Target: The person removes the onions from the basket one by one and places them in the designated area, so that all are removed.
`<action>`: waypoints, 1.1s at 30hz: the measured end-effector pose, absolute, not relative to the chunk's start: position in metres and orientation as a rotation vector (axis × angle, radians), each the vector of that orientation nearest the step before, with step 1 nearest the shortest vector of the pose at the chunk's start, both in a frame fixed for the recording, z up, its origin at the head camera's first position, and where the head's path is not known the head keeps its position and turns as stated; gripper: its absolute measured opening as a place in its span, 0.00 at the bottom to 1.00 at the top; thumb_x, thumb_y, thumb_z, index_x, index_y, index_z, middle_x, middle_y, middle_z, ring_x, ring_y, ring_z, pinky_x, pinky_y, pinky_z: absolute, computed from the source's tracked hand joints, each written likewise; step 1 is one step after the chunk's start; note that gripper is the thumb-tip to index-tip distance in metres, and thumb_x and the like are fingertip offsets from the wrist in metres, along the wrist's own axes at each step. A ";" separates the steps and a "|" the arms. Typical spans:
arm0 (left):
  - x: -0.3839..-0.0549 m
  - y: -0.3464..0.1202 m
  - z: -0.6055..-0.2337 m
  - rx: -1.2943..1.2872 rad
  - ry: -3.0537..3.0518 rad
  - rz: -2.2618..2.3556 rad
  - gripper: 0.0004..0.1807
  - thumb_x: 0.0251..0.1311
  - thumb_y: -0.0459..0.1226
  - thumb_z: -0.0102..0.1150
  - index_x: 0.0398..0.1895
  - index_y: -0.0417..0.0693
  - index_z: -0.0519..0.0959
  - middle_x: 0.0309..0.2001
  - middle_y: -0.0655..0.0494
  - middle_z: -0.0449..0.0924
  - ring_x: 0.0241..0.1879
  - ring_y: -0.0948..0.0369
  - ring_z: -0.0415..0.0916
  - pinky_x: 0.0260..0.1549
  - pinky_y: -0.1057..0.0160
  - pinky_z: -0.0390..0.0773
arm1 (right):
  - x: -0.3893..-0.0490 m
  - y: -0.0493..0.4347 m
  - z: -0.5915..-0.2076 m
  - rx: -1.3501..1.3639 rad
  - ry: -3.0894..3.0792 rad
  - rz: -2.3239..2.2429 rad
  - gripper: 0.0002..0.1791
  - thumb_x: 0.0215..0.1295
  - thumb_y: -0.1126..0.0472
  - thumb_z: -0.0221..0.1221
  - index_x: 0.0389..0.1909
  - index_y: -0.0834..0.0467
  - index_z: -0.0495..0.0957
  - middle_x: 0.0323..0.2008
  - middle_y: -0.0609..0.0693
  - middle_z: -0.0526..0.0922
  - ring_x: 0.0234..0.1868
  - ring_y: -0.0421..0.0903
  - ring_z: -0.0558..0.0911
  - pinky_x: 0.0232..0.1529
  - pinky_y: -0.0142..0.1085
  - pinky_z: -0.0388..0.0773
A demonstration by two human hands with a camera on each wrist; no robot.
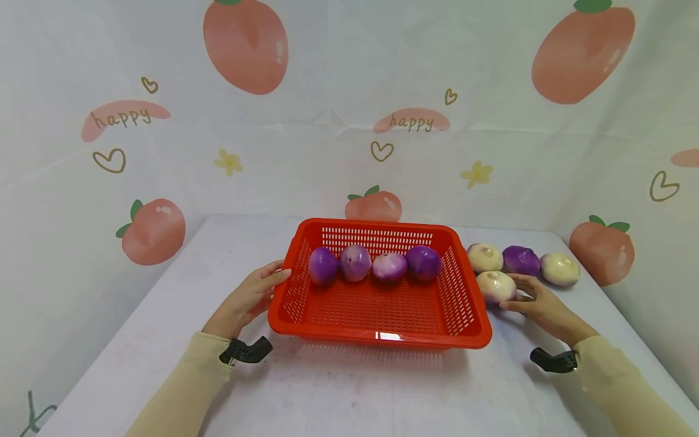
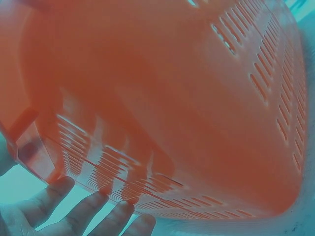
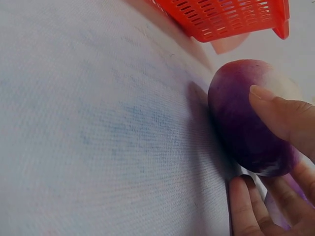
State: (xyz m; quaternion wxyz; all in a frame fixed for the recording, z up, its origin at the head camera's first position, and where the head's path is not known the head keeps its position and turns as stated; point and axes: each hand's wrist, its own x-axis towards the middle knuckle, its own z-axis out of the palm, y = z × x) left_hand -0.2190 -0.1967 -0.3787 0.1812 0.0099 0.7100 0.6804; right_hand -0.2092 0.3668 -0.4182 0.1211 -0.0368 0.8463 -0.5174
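A red plastic basket point(image 1: 382, 337) with slotted walls stands mid-table, holding a row of several purple turnips point(image 1: 389, 267) along its far side. My left hand point(image 1: 248, 297) holds the basket's left end, thumb at the rim and fingers against the outer wall, as the fingers point(image 2: 81, 209) in the left wrist view show. Right of the basket, my right hand point(image 1: 540, 306) grips a white and purple turnip point(image 1: 496, 287) between thumb and fingers. In the right wrist view the purple underside of this turnip point(image 3: 246, 123) faces the camera, close to the cloth.
Behind the held turnip lie three others: a pale one point(image 1: 485, 257), a deep purple one point(image 1: 521, 260) and another pale one point(image 1: 559, 269). White cloth point(image 1: 349, 394) covers the table. A printed fruit curtain point(image 1: 306, 139) rises behind and at both sides.
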 end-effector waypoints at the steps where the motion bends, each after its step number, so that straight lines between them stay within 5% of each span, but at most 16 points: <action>1: -0.219 -0.197 -0.379 0.027 2.004 1.922 0.35 0.70 0.48 0.50 0.74 0.44 0.53 0.62 0.48 0.72 0.50 0.63 0.76 0.56 0.52 0.77 | -0.209 0.367 -0.418 -0.107 2.473 -1.512 0.43 0.66 0.59 0.60 0.71 0.67 0.42 0.70 0.69 0.47 0.67 0.72 0.57 0.59 0.52 0.74; 7: -0.219 -0.196 -0.379 0.029 2.010 1.919 0.35 0.70 0.48 0.50 0.74 0.44 0.54 0.61 0.48 0.72 0.50 0.62 0.77 0.56 0.52 0.77 | -0.209 0.367 -0.419 -0.109 2.470 -1.548 0.41 0.66 0.59 0.60 0.70 0.67 0.45 0.70 0.68 0.49 0.66 0.70 0.59 0.47 0.25 0.76; 23: -0.219 -0.197 -0.380 0.041 2.008 1.921 0.34 0.70 0.48 0.50 0.74 0.44 0.55 0.60 0.49 0.73 0.51 0.62 0.76 0.56 0.52 0.77 | -0.211 0.370 -0.420 -0.158 2.425 -1.573 0.44 0.66 0.61 0.59 0.72 0.67 0.41 0.71 0.68 0.45 0.67 0.70 0.56 0.46 0.23 0.74; 27: -0.220 -0.197 -0.380 0.032 2.014 1.915 0.35 0.69 0.49 0.51 0.74 0.45 0.55 0.62 0.48 0.71 0.52 0.61 0.76 0.57 0.51 0.76 | -0.210 0.370 -0.420 -0.160 2.433 -1.547 0.44 0.66 0.60 0.59 0.73 0.66 0.41 0.71 0.68 0.45 0.67 0.71 0.55 0.57 0.41 0.77; 30: -0.220 -0.197 -0.381 0.028 2.014 1.914 0.35 0.69 0.49 0.51 0.74 0.45 0.54 0.63 0.47 0.70 0.52 0.62 0.76 0.58 0.51 0.76 | -0.210 0.370 -0.419 -0.146 2.442 -1.525 0.45 0.66 0.59 0.59 0.73 0.65 0.41 0.72 0.68 0.44 0.68 0.73 0.54 0.62 0.60 0.68; 33: -0.220 -0.197 -0.381 0.028 2.010 1.918 0.36 0.69 0.49 0.51 0.74 0.45 0.54 0.63 0.47 0.70 0.52 0.62 0.76 0.57 0.52 0.76 | -0.211 0.370 -0.420 -0.142 2.436 -1.530 0.45 0.66 0.59 0.60 0.73 0.65 0.41 0.72 0.68 0.44 0.68 0.72 0.54 0.62 0.63 0.65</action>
